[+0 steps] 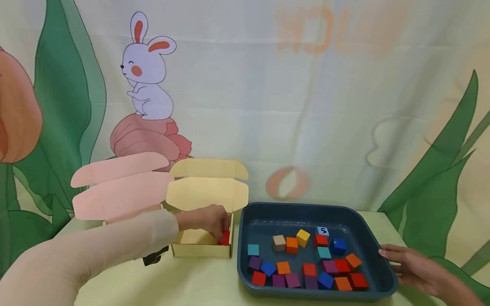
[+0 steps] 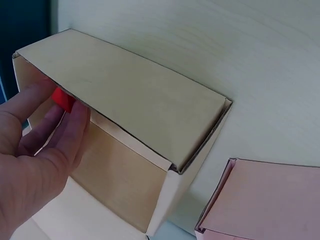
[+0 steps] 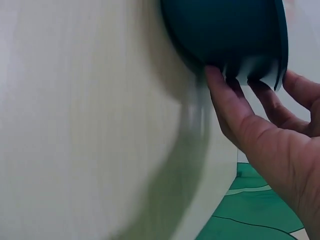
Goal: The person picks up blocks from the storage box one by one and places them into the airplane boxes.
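My left hand (image 1: 214,221) reaches down into the open yellow cardboard box (image 1: 200,250). Between its thumb and fingers it pinches a red block (image 2: 63,99), partly hidden by the box wall in the left wrist view. At the far right, my right hand (image 1: 419,267) holds the side of the dark blue tray (image 1: 377,250). In the right wrist view its thumb (image 3: 300,89) is at the rim and the other fingers lie against the outer wall. Several coloured blocks, such as a yellow one (image 1: 303,238) and a purple one (image 1: 292,280), lie in the tray.
A pink box (image 1: 122,195) stands open left of the yellow one, partly behind my left sleeve (image 1: 115,242). One light blue block (image 1: 323,231) bears a 5. A printed cloth with a rabbit (image 1: 147,80) hangs behind the table (image 1: 183,284).
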A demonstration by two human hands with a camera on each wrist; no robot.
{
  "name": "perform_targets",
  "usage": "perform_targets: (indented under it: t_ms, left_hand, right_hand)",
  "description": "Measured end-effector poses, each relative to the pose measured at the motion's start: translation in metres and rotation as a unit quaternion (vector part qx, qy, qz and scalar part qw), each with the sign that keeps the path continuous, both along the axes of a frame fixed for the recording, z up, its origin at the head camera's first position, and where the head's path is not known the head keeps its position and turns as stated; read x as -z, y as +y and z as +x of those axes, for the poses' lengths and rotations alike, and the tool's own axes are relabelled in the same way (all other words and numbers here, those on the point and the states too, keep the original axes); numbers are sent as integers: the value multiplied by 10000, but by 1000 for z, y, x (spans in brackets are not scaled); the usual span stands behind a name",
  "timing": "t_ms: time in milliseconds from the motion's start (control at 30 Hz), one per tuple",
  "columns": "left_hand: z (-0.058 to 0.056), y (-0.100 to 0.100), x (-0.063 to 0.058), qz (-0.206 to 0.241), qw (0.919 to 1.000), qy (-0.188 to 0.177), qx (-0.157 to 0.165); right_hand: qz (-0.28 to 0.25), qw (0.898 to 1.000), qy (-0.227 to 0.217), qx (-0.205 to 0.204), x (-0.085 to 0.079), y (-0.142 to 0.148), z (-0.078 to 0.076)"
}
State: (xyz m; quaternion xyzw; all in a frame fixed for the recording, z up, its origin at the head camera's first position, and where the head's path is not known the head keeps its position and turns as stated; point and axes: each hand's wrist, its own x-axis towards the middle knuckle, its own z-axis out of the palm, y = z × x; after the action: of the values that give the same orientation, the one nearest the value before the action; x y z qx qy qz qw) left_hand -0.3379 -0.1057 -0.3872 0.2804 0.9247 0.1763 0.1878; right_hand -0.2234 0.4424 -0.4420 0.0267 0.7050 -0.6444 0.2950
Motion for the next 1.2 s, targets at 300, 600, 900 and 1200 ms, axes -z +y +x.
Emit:
perform_targets:
  t_ms: [300, 600, 900, 1200]
  left_hand:
    - [-5, 18, -41, -605, 9950, 788, 132]
    - [-9, 84, -73, -411, 9864, 1288, 938]
    - [-7, 189, -59, -558, 9751, 1318, 1694]
    - [-11, 249, -35, -678, 9763, 1259, 1623]
  right_hand:
    - [78, 9996, 205, 199, -1, -6, 1]
    - [-242, 9997, 54, -18, 1, -3, 0]
    - [-821, 9966, 10, -16, 7, 5, 5]
    - [-536, 9982, 277, 45, 9, 0, 7]
